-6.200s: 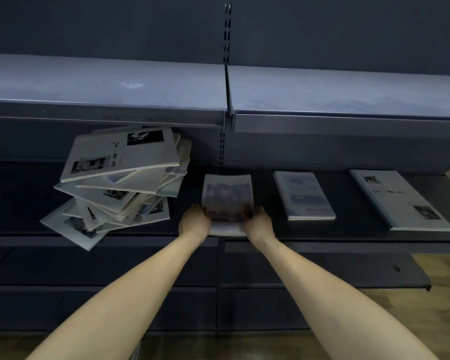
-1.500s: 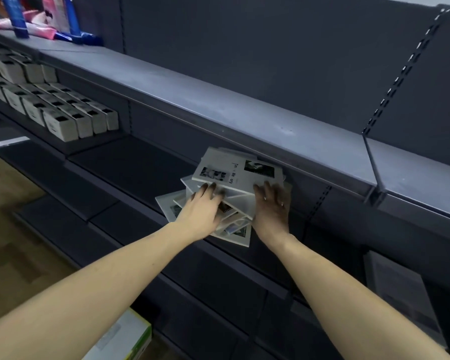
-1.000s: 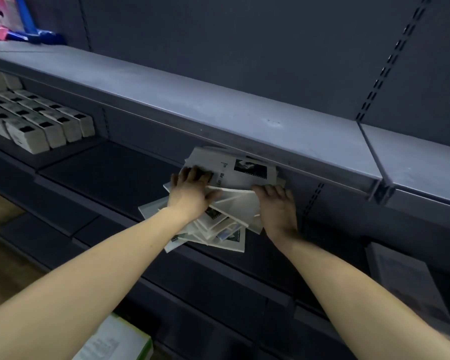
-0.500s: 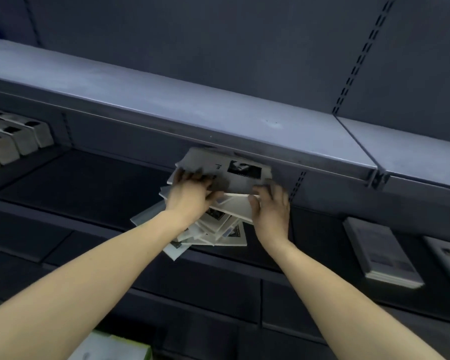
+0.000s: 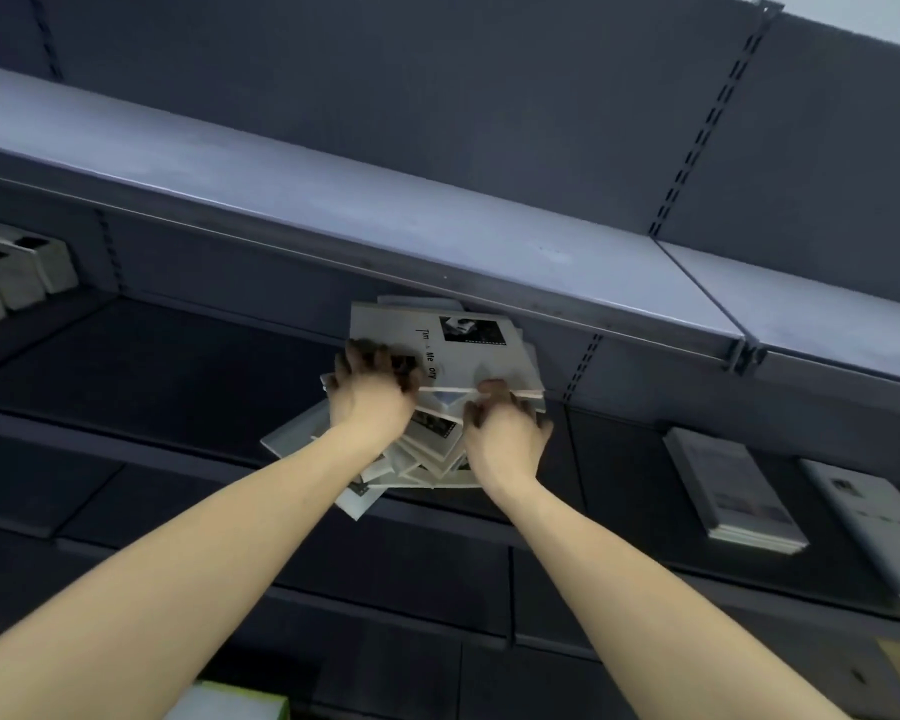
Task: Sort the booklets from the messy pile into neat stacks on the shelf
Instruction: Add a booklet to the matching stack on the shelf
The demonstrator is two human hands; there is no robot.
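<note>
both hands (image 5: 370, 402) (image 5: 505, 433) now gripping top booklet (image 5: 468, 350) on messy pile (image 5: 422, 459), long axis left-right

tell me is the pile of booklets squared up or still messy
Messy: the pile of booklets is fanned out, corners jutting at different angles under the top booklet.

Both hands are on a messy pile of thin white paper booklets (image 5: 427, 449) on a dark grey metal shelf (image 5: 152, 376). The left hand (image 5: 370, 397) grips the top booklet (image 5: 468, 350) at its near left corner. The right hand (image 5: 505, 433) pinches its front edge. Two neat stacks (image 5: 733, 491) lie to the right.
</note>
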